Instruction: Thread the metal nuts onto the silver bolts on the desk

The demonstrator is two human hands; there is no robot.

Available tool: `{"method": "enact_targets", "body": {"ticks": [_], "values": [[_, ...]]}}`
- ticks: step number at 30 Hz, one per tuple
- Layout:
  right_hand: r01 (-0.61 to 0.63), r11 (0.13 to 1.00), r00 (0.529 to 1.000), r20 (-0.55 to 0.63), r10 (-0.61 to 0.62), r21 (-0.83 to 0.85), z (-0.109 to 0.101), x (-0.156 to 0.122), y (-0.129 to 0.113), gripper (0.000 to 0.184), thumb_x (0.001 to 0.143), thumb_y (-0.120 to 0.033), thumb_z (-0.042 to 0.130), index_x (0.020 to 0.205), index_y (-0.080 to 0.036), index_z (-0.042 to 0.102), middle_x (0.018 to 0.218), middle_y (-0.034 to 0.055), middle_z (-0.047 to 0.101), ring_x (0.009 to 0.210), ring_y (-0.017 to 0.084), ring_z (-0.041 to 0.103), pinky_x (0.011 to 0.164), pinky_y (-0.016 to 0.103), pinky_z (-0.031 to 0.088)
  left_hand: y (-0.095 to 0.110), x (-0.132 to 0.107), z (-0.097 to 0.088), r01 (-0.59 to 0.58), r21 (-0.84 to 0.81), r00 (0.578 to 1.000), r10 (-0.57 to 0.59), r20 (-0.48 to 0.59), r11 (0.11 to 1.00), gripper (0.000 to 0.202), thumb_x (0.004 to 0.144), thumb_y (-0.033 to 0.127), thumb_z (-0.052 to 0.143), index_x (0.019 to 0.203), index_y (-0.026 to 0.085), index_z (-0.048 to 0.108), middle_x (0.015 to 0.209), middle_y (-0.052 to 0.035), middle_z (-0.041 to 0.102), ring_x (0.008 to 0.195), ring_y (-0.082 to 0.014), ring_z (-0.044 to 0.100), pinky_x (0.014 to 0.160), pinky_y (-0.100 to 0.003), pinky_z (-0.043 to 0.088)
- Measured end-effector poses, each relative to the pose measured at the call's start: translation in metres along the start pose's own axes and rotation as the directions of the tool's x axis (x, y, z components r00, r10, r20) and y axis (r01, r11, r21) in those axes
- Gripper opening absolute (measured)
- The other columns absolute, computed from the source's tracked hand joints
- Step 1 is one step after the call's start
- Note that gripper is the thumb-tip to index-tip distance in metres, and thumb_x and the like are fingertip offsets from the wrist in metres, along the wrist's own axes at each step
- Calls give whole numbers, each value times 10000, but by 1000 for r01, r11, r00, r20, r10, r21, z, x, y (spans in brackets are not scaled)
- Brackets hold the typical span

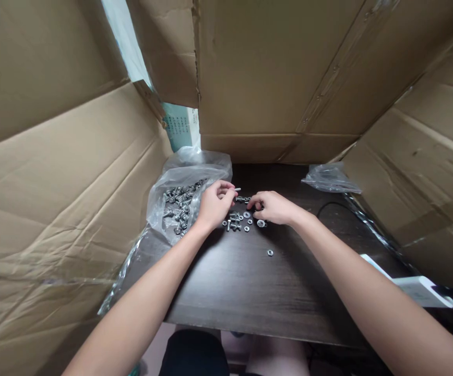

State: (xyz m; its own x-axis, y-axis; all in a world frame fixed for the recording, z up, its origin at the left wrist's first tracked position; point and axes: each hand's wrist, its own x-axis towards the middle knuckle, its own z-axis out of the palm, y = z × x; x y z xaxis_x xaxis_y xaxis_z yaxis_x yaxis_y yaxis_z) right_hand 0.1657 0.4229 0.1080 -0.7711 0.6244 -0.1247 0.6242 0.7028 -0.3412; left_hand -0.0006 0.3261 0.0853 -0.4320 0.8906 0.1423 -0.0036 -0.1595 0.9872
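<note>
Between the thumb and fingers of my left hand (pixel 219 201) is a small metal bolt (pixel 237 189), its shank pointing right. My right hand (pixel 273 207) hovers low over loose hardware, fingers bent downward and thumb apart from the index finger; I see nothing held in it. Under its fingertips lie a few small metal fasteners (pixel 242 199). Between and below the hands are several bolts (pixel 233 222), a flat washer (pixel 247 214) and a hex nut (pixel 247 228). Another washer (pixel 261 223) lies just below my right hand. One nut (pixel 270 253) sits apart, nearer to me.
A clear plastic bag (pixel 158 206) full of bolts stands open at left. Another plastic bag (pixel 330 177) lies back right. A white power strip (pixel 420 291) with a black cable is beyond my right forearm. Cardboard walls (pixel 258 68) enclose the dark table (pixel 226 292).
</note>
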Motion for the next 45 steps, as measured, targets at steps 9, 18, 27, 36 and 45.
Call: {"method": "enact_targets", "body": {"ticks": [9,18,27,36,45], "values": [[76,993,997,35,-73,-86,3,9,-11,170,758,-113,732,902,-196,770,887,36,665,805,181,610,696,247,417,-1,0,0,-11,5,1000,10,6,1000,30,841,172,627,854,145,623,806,-61,708,663,-128,655,538,-191,497],[46,997,995,86,-41,-55,1,12,-14,115,728,-130,758,744,-187,659,835,27,670,771,182,600,651,253,401,-3,2,-2,-14,18,1000,14,7,1000,40,837,179,635,859,147,629,804,-60,713,667,-133,657,532,-190,489],[38,897,919,-368,142,440,22,-17,-9,15,790,-200,669,797,-188,664,753,-3,688,722,162,633,695,263,465,-5,-3,3,33,76,994,-40,100,997,50,830,152,642,879,147,636,798,-51,733,591,-117,645,529,-202,483],[190,514,820,-423,386,837,53,-26,-6,321,705,-427,789,880,-162,743,876,86,745,843,251,720,751,344,584,-12,-11,9,9,107,955,-40,293,994,160,833,274,705,902,146,638,874,-71,745,756,-156,716,609,-217,520],[247,478,810,-450,375,843,57,-26,-14,229,781,-285,712,970,-164,761,956,84,774,910,249,751,860,358,617,-14,-10,11,-1,85,940,-28,341,996,279,796,375,774,881,150,633,862,-71,750,764,-168,728,664,-246,552]]}}
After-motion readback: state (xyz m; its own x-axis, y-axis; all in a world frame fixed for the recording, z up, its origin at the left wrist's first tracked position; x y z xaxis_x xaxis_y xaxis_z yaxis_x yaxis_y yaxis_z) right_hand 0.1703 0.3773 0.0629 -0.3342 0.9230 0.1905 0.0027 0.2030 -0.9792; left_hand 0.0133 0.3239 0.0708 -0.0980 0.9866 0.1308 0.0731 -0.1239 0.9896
